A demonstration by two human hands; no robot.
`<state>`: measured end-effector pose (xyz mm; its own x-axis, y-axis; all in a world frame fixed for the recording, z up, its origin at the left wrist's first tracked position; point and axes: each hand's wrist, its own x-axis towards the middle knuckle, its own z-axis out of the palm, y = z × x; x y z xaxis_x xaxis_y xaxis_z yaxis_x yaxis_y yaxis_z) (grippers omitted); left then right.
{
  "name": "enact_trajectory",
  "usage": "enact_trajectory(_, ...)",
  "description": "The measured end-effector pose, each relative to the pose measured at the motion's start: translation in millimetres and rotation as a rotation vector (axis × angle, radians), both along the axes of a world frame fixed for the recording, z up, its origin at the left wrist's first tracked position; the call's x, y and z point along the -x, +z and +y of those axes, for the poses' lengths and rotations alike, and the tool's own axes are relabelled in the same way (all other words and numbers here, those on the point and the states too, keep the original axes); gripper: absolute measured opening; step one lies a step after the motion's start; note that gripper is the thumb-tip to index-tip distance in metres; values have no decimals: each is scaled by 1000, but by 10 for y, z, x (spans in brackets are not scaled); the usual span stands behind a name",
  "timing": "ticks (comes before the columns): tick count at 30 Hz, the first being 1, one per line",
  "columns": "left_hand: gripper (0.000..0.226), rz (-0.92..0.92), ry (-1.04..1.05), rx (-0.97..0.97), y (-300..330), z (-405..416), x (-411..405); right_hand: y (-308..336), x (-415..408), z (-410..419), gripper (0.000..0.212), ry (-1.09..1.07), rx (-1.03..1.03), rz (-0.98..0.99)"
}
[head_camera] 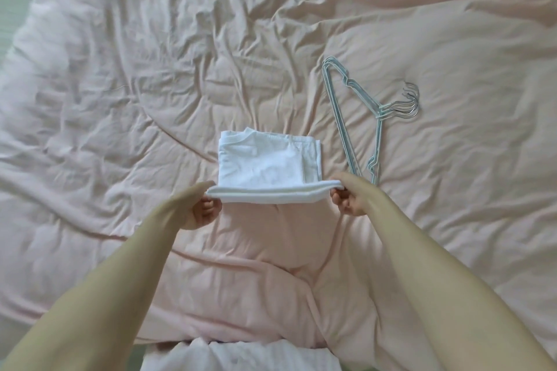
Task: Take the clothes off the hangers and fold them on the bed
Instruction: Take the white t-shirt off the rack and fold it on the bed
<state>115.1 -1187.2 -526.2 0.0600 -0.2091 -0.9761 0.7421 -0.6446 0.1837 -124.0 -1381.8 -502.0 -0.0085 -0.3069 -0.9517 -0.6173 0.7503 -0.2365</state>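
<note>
On a rumpled pink duvet (150, 84) that fills nearly the whole head view, a person folds a white garment (268, 159) at the centre of the bed. The near folded edge of the cloth is lifted off the bedding, stretched level between two bare hands, while the far part, toward 12 o'clock, lies flat on the duvet in a neat rectangle. The left hand (202, 210) pinches the edge's left corner, thumb on top and fingers curled beneath the fabric; the right hand (351, 200) grips the right corner in the same manner, fingers tucked under. Both forearms reach in from the lower corners of the frame, at about 7 and 5 o'clock.

At roughly 2 o'clock from the garment, just beside its right edge, a stack of pale blue-green wire hangers (357, 117) lies bare on the duvet. They are nested one on another, their grey metal hooks (410, 102) fanned out toward 3 o'clock, and their lower end sits close to the right hand without clearly touching it.

At 6 o'clock, along the bottom edge of the frame, a strip of light patterned fabric (241, 355) shows between the arms; whether it is the person's clothing or another item cannot be told.
</note>
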Motion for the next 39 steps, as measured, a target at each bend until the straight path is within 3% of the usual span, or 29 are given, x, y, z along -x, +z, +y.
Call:
enact_trajectory(4,19,4,129,38,-47,-325,-159,-56,-311,-288,25,-86,78,-34)
enact_trajectory(10,13,-168,149,127,-360,-579,-325,-444,-577,-563,18,-178,268,-138)
enact_trajectory(12,10,-259,132,149,-515,-573,-351,-715,-530,-568,14,-126,442,-57)
enact_trajectory(14,9,-467,59,108,-711,-556,-363,-981,-451,-538,16,-11,521,42)
enact_trajectory(16,6,-661,-59,71,-874,-506,-334,-1166,-374,-441,37,52,472,56)
enact_trajectory(18,26,-638,-113,89,-1009,-462,-300,-1255,-333,-344,68,42,395,16)
enact_trajectory(19,38,-614,-131,97,-1066,-452,-292,-1280,-341,-309,72,6,369,-26)
enact_trajectory(21,48,-612,-185,125,-1099,-481,-281,-1311,-355,-283,64,-83,326,-128)
enact_trajectory(25,31,-625,-244,137,-1024,-543,-188,-1237,-375,-258,53,-168,194,-250)
enact_trajectory(28,35,-565,-218,86,-842,-353,-67,-1105,-339,-112,52,-69,163,-201)
enact_trajectory(31,15,-542,-148,116,-630,17,134,-947,-279,154,56,9,73,-192)
enact_trajectory(35,17,-561,-40,83,-487,830,408,-715,-251,696,41,123,-80,-215)
enact_trajectory(39,25,-573,150,13,-373,1720,595,-502,-425,1333,52,323,-106,-177)
